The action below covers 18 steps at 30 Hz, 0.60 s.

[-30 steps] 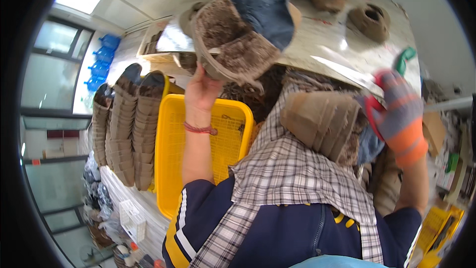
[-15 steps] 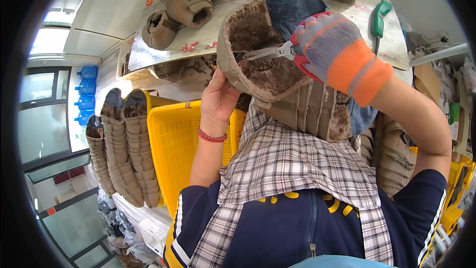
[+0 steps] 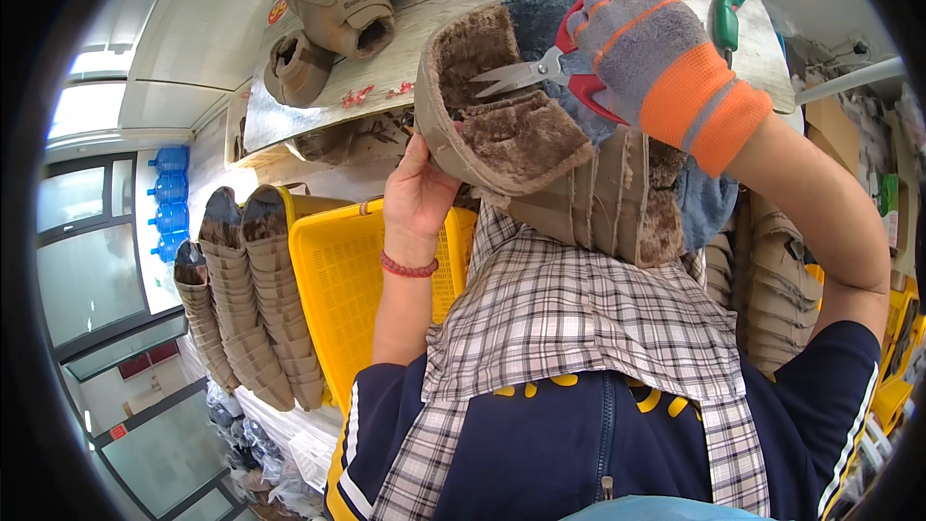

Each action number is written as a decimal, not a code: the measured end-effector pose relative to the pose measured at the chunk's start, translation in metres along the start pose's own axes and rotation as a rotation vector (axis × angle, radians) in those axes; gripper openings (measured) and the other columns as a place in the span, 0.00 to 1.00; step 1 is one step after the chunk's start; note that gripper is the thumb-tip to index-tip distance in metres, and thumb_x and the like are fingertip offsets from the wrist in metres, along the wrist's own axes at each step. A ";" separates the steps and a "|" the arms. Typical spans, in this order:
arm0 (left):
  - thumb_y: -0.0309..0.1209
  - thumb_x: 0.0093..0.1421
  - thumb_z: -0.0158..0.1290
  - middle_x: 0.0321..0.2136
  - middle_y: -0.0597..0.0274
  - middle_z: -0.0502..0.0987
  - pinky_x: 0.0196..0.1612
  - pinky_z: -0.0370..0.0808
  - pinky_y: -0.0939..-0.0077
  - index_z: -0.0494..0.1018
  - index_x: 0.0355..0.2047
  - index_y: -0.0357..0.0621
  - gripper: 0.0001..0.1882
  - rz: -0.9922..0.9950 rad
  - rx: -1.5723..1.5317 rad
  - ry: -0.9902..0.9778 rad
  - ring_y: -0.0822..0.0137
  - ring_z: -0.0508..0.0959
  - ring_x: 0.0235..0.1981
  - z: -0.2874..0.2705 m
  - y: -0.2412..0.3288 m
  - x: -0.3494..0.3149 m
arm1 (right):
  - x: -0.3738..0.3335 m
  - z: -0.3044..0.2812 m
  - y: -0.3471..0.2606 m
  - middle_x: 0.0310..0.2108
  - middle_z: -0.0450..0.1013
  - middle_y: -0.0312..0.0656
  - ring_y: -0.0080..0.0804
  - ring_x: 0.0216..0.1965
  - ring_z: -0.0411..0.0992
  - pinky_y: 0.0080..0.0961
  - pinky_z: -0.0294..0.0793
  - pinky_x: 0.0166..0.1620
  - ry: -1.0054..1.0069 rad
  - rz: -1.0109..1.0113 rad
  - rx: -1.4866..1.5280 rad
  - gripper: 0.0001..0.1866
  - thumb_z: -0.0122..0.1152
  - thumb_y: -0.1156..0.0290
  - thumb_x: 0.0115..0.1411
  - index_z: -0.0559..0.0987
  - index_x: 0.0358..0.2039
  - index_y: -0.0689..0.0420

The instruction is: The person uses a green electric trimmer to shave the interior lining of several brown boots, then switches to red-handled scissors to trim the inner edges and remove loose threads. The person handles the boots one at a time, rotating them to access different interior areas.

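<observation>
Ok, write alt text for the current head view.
A gloved right grip holds open red-handled scissors at a tan piece lined in brown fleece; the bare left grip holds its edge. Similar pieces lie against the plaid apron, with a yellow basket at left.

The scene is bright, glaring upper left, edges strongly bowed.

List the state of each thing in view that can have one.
Scissors: blades parted, gripped by gloved right hand
Fleece-lined upper: lining exposed, held at its rim by bare left hand
Uppers against the apron: nested together
Green-handled tool: lying on the table, unheld
Yellow basket: open-topped
Uppers at far left: nested in stacks
Blue bottles: stacked
</observation>
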<state>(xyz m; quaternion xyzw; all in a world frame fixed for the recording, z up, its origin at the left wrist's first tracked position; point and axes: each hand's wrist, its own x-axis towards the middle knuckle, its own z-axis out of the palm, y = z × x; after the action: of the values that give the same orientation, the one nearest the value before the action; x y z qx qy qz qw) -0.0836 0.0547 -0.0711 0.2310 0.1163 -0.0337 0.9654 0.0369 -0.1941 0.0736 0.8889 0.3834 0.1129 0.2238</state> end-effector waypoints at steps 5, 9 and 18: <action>0.31 0.66 0.44 0.56 0.52 0.68 0.60 0.66 0.58 0.64 0.57 0.40 0.20 -0.030 0.000 0.058 0.59 0.69 0.56 0.009 -0.001 0.003 | 0.006 0.023 -0.006 0.35 0.75 0.38 0.33 0.37 0.74 0.27 0.71 0.41 0.261 -0.080 0.023 0.20 0.63 0.56 0.51 0.77 0.40 0.54; 0.32 0.67 0.43 0.57 0.52 0.67 0.60 0.65 0.58 0.63 0.57 0.39 0.20 -0.040 -0.095 0.075 0.60 0.70 0.56 0.000 -0.002 0.004 | 0.026 0.018 -0.011 0.34 0.76 0.38 0.32 0.36 0.75 0.27 0.73 0.39 0.066 -0.092 0.040 0.15 0.61 0.61 0.52 0.78 0.39 0.53; 0.32 0.67 0.43 0.56 0.49 0.68 0.61 0.64 0.58 0.60 0.60 0.40 0.22 -0.072 -0.106 -0.008 0.59 0.68 0.57 -0.004 0.001 0.004 | 0.028 0.032 -0.017 0.23 0.77 0.31 0.30 0.29 0.77 0.31 0.71 0.25 0.257 -0.142 0.019 0.04 0.65 0.68 0.45 0.84 0.25 0.45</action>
<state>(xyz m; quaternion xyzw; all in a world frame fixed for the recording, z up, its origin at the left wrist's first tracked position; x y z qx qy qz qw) -0.0800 0.0577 -0.0752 0.1750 0.1222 -0.0630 0.9749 0.0572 -0.1736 0.0385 0.8399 0.4717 0.2060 0.1718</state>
